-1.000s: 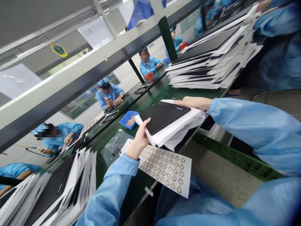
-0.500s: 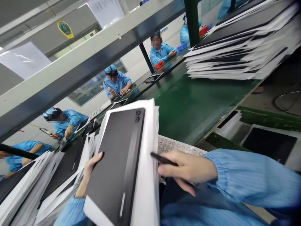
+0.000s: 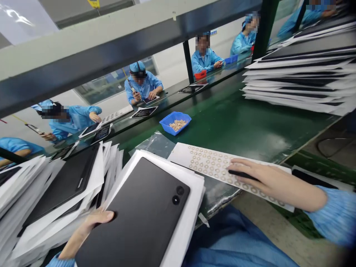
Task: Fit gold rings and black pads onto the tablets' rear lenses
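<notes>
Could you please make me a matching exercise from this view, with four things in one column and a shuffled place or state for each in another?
Things:
1. left hand
2. right hand
3. near blue tray
4. plastic bag

Places or states:
A. clear, on the green table
B. holding small rings
C. at the ring sheet, dark tool in its fingers
D. thumb on a tablet

Pairs: 1-D, 2-C, 3-B, 4-A.
</notes>
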A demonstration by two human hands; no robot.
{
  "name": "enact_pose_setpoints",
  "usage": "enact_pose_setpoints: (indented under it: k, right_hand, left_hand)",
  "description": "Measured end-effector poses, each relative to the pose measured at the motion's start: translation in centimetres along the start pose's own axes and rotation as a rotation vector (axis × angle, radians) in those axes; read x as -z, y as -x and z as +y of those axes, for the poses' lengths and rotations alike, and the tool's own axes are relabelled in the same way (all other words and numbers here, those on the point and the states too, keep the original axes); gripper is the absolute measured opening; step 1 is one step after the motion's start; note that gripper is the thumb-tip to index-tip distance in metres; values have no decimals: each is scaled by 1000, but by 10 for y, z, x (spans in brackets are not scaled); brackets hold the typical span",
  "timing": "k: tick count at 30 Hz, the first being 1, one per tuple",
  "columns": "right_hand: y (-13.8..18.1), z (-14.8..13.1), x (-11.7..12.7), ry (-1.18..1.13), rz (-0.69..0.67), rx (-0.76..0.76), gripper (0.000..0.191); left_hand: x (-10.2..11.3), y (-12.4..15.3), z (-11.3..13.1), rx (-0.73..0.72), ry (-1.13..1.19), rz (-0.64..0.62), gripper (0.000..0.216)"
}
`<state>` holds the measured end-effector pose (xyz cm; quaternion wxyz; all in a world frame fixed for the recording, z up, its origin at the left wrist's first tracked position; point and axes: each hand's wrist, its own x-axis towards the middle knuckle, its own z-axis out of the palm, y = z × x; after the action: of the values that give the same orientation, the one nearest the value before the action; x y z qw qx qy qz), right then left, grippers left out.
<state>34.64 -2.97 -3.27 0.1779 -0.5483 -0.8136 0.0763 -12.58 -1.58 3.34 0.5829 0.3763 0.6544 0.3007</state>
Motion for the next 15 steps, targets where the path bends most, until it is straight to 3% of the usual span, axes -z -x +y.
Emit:
enact_pose_setpoints:
  k: [6,10,12,15]
  right_hand:
    - [-6,41,1,14,57,-62,46]
    - [-14,47,0,-24,74,-56,48]
    - [-18,43,5,-74,87,-34,49]
    - [-30,31,26,-189,164,-127,52]
  left_hand:
    - [-25,-8,29,82,-247,-142,54]
    - [-32,-12,53,-21,-753,-213,45]
    - [-34,-13,59,-140,-1045,-158,52]
    - [-43,-8,60,-374,-1367,61,71]
